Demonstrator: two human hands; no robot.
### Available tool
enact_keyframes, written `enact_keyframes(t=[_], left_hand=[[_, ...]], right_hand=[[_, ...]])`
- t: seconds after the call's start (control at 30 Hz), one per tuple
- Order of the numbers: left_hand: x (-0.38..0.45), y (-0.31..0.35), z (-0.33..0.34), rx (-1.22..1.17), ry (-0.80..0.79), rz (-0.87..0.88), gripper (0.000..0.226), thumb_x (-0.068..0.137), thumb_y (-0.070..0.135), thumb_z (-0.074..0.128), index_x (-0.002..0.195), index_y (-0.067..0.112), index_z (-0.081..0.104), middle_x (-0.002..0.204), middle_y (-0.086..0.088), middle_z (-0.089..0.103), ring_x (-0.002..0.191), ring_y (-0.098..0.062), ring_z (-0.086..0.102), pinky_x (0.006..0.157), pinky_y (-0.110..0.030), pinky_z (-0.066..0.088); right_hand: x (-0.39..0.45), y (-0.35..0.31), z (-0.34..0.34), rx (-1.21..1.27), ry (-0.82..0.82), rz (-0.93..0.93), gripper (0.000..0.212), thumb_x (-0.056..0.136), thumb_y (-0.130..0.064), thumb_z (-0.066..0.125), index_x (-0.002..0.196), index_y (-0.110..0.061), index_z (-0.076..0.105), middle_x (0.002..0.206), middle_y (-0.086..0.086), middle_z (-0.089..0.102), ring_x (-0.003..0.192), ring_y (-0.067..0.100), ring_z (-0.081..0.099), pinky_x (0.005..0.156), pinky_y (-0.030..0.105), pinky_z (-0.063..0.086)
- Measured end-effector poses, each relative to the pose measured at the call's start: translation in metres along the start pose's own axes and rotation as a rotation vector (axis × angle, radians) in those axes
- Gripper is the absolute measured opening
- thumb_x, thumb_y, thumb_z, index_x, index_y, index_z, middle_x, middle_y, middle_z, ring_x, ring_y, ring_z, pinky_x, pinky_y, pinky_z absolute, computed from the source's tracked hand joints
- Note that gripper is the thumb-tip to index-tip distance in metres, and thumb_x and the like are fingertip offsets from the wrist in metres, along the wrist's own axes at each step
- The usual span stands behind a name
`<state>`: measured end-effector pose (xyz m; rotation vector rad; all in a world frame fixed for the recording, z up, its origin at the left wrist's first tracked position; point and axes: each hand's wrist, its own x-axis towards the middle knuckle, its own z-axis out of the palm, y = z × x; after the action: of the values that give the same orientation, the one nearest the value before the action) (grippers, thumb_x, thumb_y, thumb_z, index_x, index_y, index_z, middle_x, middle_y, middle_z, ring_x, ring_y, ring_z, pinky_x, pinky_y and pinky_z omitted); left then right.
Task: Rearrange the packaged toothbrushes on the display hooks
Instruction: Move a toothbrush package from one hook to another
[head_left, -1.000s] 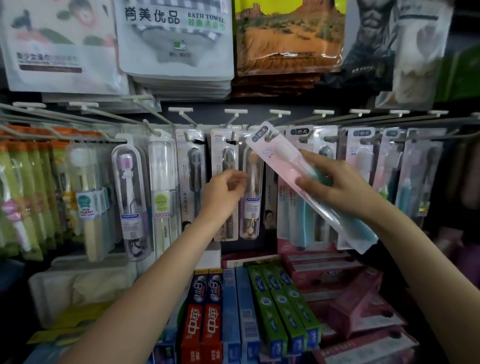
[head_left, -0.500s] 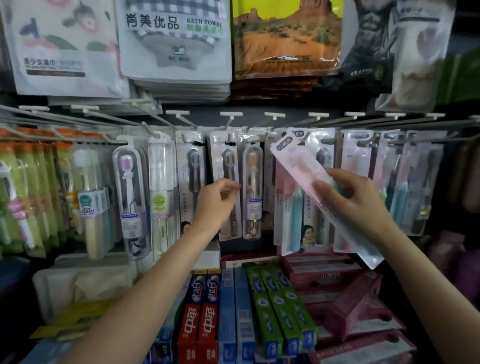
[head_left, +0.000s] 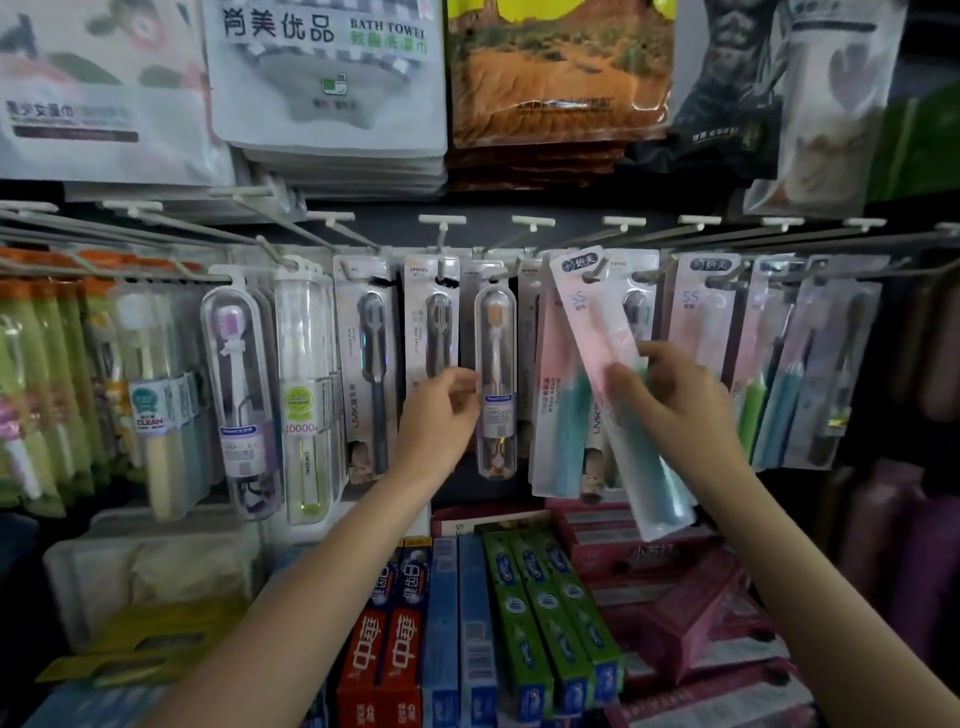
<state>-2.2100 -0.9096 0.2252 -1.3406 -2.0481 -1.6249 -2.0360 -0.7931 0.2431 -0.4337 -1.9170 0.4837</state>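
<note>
A long pink-and-teal toothbrush pack (head_left: 597, 332) leans tilted, its hang hole up at a display hook (head_left: 592, 273). My right hand (head_left: 670, 400) grips the pack at its middle. My left hand (head_left: 441, 415), fingers curled, touches the clear capsule toothbrush pack (head_left: 496, 384) hanging on the middle hook; whether it grips it is unclear. More packaged toothbrushes hang in a row: grey-brush cards (head_left: 369, 358), a purple-brush capsule (head_left: 239, 395), and pink cards (head_left: 698, 312) to the right.
Towel packs (head_left: 332, 78) hang on the row above. Toothpaste boxes (head_left: 540, 613) and pink boxes (head_left: 691, 597) are stacked on the shelf below the hooks. Orange-topped green packs (head_left: 47, 374) crowd the far left hooks. White hook rods (head_left: 441, 228) jut toward me.
My right hand moved the pink-and-teal pack right and more upright, its top now at a hook. My left hand shifted slightly right toward the clear capsule pack.
</note>
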Motion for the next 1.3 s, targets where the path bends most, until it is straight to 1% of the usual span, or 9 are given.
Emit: enact_keyframes(t=[0.13,0.27,0.37,0.47,0.6,0.8,0.9,1.2,1.3], left_hand=[[0.007,-0.001,0.018,0.049,-0.022,-0.047,0.039,0.091,0.016,0.057,0.127,0.005,0.047,0.115,-0.006,0.060,0.103,-0.014,0.057,0.081,-0.015,0.041],[0.015,0.002,0.038,0.148,-0.022,-0.199,0.039,0.092,0.028,0.056,0.121,0.010,0.037,0.094,0.001,0.056,0.068,-0.008,0.054,0.051,-0.015,0.036],[0.018,-0.002,0.045,0.190,0.068,-0.166,0.029,0.088,0.032,0.061,0.099,0.015,0.040,0.091,-0.003,0.058,0.079,-0.017,0.058,0.061,-0.027,0.042],[0.012,0.001,0.034,0.270,0.021,-0.122,0.035,0.084,0.041,0.064,0.094,0.012,0.049,0.084,0.001,0.061,0.067,-0.012,0.057,0.058,-0.027,0.046],[-0.002,0.007,0.009,0.302,0.014,-0.072,0.040,0.077,0.046,0.070,0.096,0.014,0.056,0.079,0.000,0.065,0.069,-0.015,0.063,0.065,-0.037,0.054],[-0.025,0.016,-0.012,0.411,0.058,0.045,0.053,0.077,0.047,0.068,0.116,0.014,0.053,0.087,0.003,0.065,0.076,-0.011,0.059,0.065,-0.025,0.048],[-0.037,0.018,-0.019,0.348,0.091,0.111,0.053,0.077,0.046,0.069,0.117,0.016,0.054,0.098,0.003,0.067,0.085,-0.013,0.062,0.075,-0.032,0.052],[-0.040,0.027,-0.024,0.370,0.055,0.211,0.052,0.080,0.049,0.064,0.121,0.019,0.053,0.102,0.005,0.064,0.084,-0.009,0.060,0.068,-0.018,0.043],[-0.040,0.026,-0.029,0.343,0.017,0.190,0.050,0.078,0.047,0.067,0.116,0.018,0.053,0.096,0.008,0.062,0.074,-0.006,0.056,0.067,-0.020,0.046]], right_hand=[[-0.014,0.006,-0.002,-0.080,0.089,-0.089,0.041,0.087,-0.029,0.060,0.122,-0.009,0.050,0.100,-0.002,0.050,0.091,0.015,0.053,0.079,0.027,0.046],[-0.022,0.003,-0.002,-0.076,0.106,-0.238,0.032,0.089,-0.024,0.056,0.115,-0.006,0.055,0.103,-0.002,0.047,0.095,0.015,0.052,0.082,0.025,0.041],[-0.022,0.005,-0.001,-0.070,0.068,-0.280,0.029,0.089,-0.024,0.055,0.113,-0.007,0.057,0.104,-0.001,0.049,0.094,0.017,0.054,0.081,0.026,0.045],[-0.019,0.006,0.000,-0.059,0.062,-0.260,0.024,0.090,-0.015,0.057,0.112,-0.007,0.057,0.103,0.001,0.050,0.087,0.020,0.057,0.078,0.035,0.051],[-0.014,-0.007,0.009,-0.006,0.069,-0.298,0.021,0.089,-0.014,0.056,0.108,-0.005,0.059,0.101,0.000,0.051,0.086,0.013,0.055,0.077,0.018,0.049],[-0.007,-0.031,0.024,0.011,0.041,-0.357,0.021,0.087,-0.005,0.057,0.108,-0.006,0.059,0.101,0.000,0.050,0.089,0.014,0.055,0.078,0.021,0.048],[-0.007,-0.035,0.024,0.049,0.030,-0.326,0.023,0.088,-0.003,0.056,0.110,-0.006,0.058,0.101,-0.001,0.050,0.089,0.011,0.054,0.078,0.009,0.045],[0.007,-0.071,0.028,0.324,-0.115,-0.092,0.045,0.086,-0.029,0.062,0.126,-0.020,0.041,0.097,-0.016,0.058,0.086,-0.010,0.057,0.072,0.004,0.045],[0.015,-0.076,0.035,0.324,-0.166,-0.064,0.048,0.086,-0.028,0.063,0.127,-0.015,0.041,0.088,-0.006,0.066,0.082,0.005,0.063,0.071,0.016,0.051]])
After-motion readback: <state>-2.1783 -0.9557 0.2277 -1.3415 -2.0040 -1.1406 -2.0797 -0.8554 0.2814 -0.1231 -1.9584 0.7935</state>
